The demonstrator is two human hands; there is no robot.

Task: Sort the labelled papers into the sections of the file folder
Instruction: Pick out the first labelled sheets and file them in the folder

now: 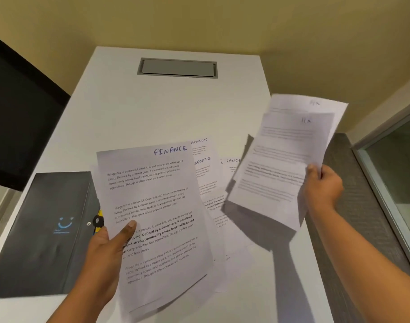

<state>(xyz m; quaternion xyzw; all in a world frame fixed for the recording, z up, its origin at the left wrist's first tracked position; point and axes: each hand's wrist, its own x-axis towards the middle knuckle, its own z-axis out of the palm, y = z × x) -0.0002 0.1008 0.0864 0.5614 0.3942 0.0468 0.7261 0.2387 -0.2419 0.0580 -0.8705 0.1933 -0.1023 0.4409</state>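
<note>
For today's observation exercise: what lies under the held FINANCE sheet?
Papers on the desk: sheets headed ADMIN and SPORTS show past its right edge. Their left parts and the file folder's edge are covered.

I record both forearms bare and extended ahead of me. Left hand (pixel 106 250): thumb laid across the face of the FINANCE sheet (pixel 152 206), fingers hidden behind it, pinching its left edge. Right hand (pixel 322 186): well apart to the right, thumb on top, pinching the right edge of a sheaf of papers (pixel 281 159).

FINANCE sheet (pixel 152 206), ADMIN sheet (pixel 200 146), SPORTS sheet (pixel 203 167)
</note>
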